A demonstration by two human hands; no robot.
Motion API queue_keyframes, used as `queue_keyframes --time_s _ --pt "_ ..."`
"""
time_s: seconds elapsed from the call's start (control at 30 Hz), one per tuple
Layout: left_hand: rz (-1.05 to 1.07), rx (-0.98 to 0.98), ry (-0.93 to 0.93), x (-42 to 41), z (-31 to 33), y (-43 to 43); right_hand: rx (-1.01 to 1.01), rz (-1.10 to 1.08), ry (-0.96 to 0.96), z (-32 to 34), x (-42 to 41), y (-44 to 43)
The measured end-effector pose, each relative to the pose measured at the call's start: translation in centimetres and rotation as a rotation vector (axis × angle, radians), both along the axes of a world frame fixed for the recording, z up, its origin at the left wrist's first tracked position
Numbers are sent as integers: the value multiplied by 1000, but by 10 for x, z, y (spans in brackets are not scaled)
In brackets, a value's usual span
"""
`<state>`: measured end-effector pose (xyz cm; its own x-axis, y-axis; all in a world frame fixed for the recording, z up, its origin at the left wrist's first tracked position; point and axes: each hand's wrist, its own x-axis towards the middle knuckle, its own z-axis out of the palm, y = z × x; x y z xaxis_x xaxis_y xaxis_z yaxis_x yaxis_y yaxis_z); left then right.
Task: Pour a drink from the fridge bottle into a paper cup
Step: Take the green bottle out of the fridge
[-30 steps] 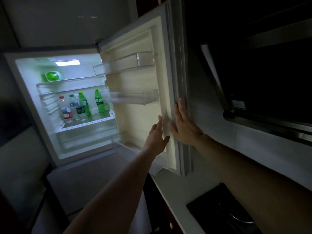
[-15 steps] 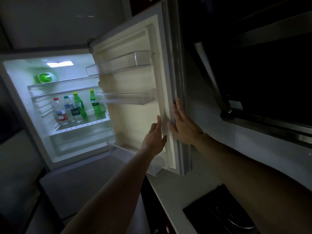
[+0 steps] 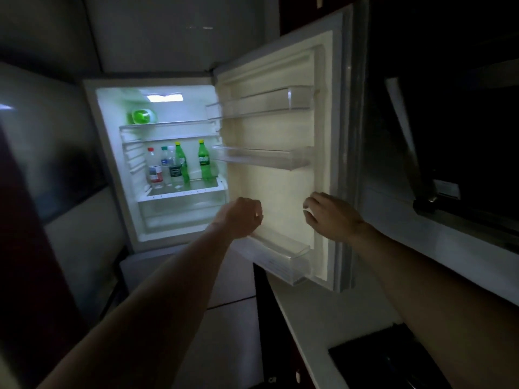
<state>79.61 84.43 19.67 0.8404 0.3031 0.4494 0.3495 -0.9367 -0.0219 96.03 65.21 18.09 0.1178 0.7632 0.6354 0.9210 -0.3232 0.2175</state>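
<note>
Step in hand: reach into the lit white fridge (image 3: 146, 82) for a bottle. Nothing lifted yet; task barely begun.

Grip state: your left hand (image 3: 241, 217) hangs before the lower corner of the opening, fingers loosely curled, holding nothing. Your right hand (image 3: 331, 214) sits in front of the inner liner of the white fridge door (image 3: 280, 192), which is swung wide to your right. Its fingers are likewise loosely curled and empty. Whether it touches the door: cannot tell.

Target location: the white-edged middle shelf (image 3: 185, 192), all bottles upright. A green plastic bottle with a yellow cap (image 3: 204, 161) stands apart on the door side. To its left is a tight cluster: a second green yellow-capped bottle (image 3: 182, 164), a clear red-capped bottle (image 3: 155, 168) and two more clear ones between. Which bottle is meant: cannot tell.

Procedure note (judgement):
- Go for the lone green bottle; it has free room on both sides.
- Send your left hand in level with the label, under the upper shelf.
- Spread the fingers before arrival, wrap the body, not the cap.
- Lift slightly, then draw straight out, clear of the cluster.
- Keep your right hand at the door so it cannot swing in.

Paper cup: not in view.
</note>
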Motion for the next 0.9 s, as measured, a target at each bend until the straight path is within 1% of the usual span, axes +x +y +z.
queue_keyframes --time_s 0.13,0.27,0.4,0.5,0.6,0.7,0.8,0.9 --pt "138 21 84 -77 3 40 -133 45 -23 5 -45 46" --pt "299 74 233 -153 -2 70 -277 114 -77 5 -92 95" --pt "420 57 322 -215 -8 103 -308 141 -80 6 -135 139" --pt "402 60 377 -251 -9 125 -308 171 -89 4 -162 162" --pt "391 20 423 -269 -14 144 -335 182 -72 -7 -178 178" --pt "378 8 421 -272 -21 162 -370 166 -33 -11 -181 190" --pt "345 -28 390 -261 -21 182 -387 140 -43 -10 -171 207" --pt "326 -12 377 -240 -17 202 -386 142 -44 -3 -155 230"
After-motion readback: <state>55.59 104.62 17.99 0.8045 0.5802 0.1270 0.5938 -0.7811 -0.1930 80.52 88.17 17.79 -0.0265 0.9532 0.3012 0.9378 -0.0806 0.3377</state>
